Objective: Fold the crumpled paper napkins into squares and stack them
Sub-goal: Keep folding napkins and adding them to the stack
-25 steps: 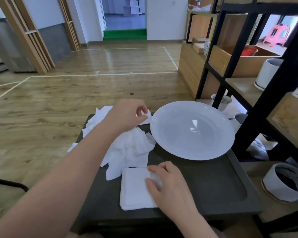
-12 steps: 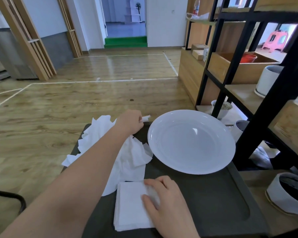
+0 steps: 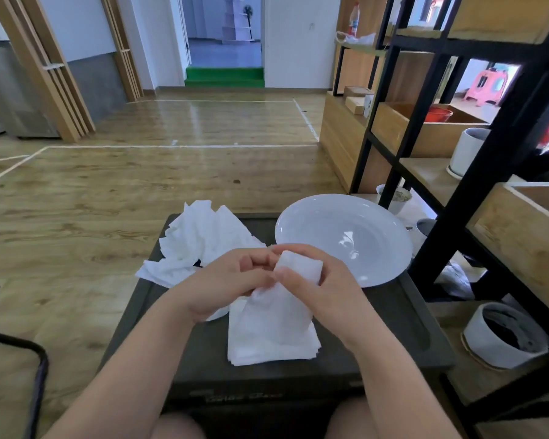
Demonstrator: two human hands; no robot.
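Head view. Dark tray-top table directly in front of the seated person. On its far right: a large white plate, shallow, nothing in it, its rim overhanging the table's far right edge. On the far left: a pile of crumpled napkins, loose and unfolded, spilling a little over the table's left edge. Near centre: a stack of folded napkins, roughly square, edges not perfectly aligned. Black metal shelf frame with wooden boxes stands close on the right; a white pot with dark contents sits low beside the table. Black chair arm at lower left. Wood floor beyond.

Hands meet above the stack, between it and the plate, and hide the stack's far edge. The left hand has fingers curled inward, pinching the lower left part of a single napkin. The right hand grasps the same napkin from the right, thumb across its front, fingers wrapped behind. The napkin is bunched at the top and hangs down toward the stack; whether its lower end touches the stack cannot be told.
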